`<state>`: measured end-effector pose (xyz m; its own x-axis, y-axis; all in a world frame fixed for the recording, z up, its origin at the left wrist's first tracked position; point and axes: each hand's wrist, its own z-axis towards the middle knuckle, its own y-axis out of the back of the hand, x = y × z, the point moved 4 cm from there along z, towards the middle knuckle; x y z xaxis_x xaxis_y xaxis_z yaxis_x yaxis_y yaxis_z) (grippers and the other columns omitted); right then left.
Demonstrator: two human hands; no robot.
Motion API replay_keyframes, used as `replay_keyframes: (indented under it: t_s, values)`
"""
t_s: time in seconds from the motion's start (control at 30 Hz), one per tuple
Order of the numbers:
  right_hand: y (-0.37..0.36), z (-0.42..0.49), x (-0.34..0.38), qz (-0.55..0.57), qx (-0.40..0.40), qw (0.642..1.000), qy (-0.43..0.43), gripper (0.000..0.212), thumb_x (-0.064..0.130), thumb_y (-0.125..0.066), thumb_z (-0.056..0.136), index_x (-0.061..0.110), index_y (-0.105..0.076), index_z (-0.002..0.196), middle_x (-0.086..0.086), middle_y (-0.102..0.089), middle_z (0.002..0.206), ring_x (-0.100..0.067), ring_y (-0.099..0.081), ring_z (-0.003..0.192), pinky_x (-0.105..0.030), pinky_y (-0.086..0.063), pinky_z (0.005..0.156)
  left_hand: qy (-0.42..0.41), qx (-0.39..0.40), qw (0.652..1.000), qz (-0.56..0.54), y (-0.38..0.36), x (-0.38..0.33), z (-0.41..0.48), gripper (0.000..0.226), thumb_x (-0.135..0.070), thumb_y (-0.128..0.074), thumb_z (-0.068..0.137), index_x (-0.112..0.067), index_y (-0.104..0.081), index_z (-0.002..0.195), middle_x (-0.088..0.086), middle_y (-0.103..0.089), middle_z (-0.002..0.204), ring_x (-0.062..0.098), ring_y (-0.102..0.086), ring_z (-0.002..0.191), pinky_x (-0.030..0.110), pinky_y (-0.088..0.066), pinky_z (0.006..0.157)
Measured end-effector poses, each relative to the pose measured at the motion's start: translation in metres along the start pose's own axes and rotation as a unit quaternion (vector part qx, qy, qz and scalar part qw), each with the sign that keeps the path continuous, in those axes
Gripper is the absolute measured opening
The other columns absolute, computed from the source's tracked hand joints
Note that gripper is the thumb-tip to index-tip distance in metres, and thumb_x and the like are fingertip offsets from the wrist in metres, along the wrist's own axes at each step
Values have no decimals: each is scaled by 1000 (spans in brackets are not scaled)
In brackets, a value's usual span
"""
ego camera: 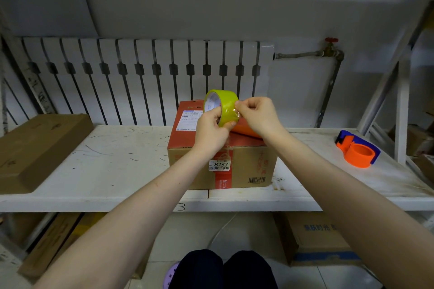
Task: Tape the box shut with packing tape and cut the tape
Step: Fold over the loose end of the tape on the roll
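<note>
A cardboard box with a red top and a white label reading 8737 stands on the white shelf. One red flap at its right rear is raised a little. Above the box I hold a roll of yellow-green packing tape. My left hand grips the roll from below, thumb through its core. My right hand pinches at the roll's outer surface with thumb and forefinger, where the tape is wrinkled. An orange and blue tape dispenser with no roll in it lies on the shelf to the right, apart from both hands.
A flat brown carton lies at the shelf's left end. A white radiator and a pipe with a red valve run behind. A shelf upright stands at the right. More cartons sit on the floor below.
</note>
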<state>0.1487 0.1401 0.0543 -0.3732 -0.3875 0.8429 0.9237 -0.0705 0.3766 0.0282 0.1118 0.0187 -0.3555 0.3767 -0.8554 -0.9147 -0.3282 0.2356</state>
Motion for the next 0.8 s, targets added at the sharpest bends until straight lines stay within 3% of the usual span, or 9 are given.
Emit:
replay_keyframes:
  t_s: [0.17,0.3,0.37,0.5,0.6,0.8]
  values:
    - [3,0,1,-7,-22,1000,-20,37,22,-64,84,16,-59,48,4,-55,50,-4,-50,54,-30,-44,66,0,3,1000,5,-1,1,-1,16,-8,-67,81,-17,-69,94,12,-72,88,34,-65,86,49,-53,81]
    - [6,-1,2,-21,-45,998,-43,40,26,-67,80,19,-58,42,6,-51,33,-6,-48,42,-27,-43,56,-4,-1,1000,10,-1,4,-1,17,-21,-66,76,-20,-70,92,10,-74,88,34,-66,84,49,-53,81]
    - [7,-2,1,0,-35,997,-73,35,28,-69,80,17,-62,47,5,-52,32,-6,-45,33,-24,-42,48,-5,-2,1000,10,-2,4,-1,14,-23,-65,75,-24,-70,88,8,-73,85,33,-66,80,49,-54,79]
    - [9,-4,-1,45,-39,992,-109,25,28,-75,77,15,-66,59,-3,-60,45,-12,-50,37,-22,-45,43,4,-4,1000,-3,-3,4,-1,17,-9,-67,80,-26,-67,81,2,-67,74,20,-59,72,45,-52,77]
    - [9,-9,-3,88,-49,986,-132,20,25,-77,76,12,-65,66,-4,-62,51,-10,-54,39,-19,-45,40,11,-1,1000,5,-4,2,-1,19,-8,-68,80,-26,-67,82,2,-68,76,26,-63,75,45,-51,78]
    - [8,-19,-16,311,-18,902,-299,20,17,-67,85,4,-52,86,-6,-66,46,-4,-56,33,-14,-47,35,40,-8,999,16,-3,9,-1,12,-10,-69,80,-18,-71,89,6,-71,81,32,-67,84,46,-54,81]
